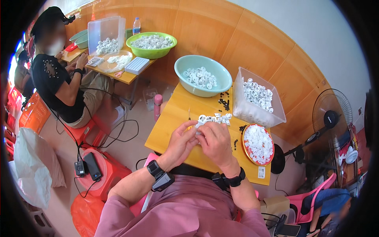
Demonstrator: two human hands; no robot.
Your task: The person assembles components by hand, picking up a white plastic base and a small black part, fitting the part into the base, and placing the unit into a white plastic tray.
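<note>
Over the table [173, 122], fingers [193, 130] pinch a white ring [201, 119].

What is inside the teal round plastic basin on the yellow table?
The teal round plastic basin holds a loose pile of small white plastic rings, heaped left of centre. Much of the floor is bare; what lies under the pile is covered.
</note>
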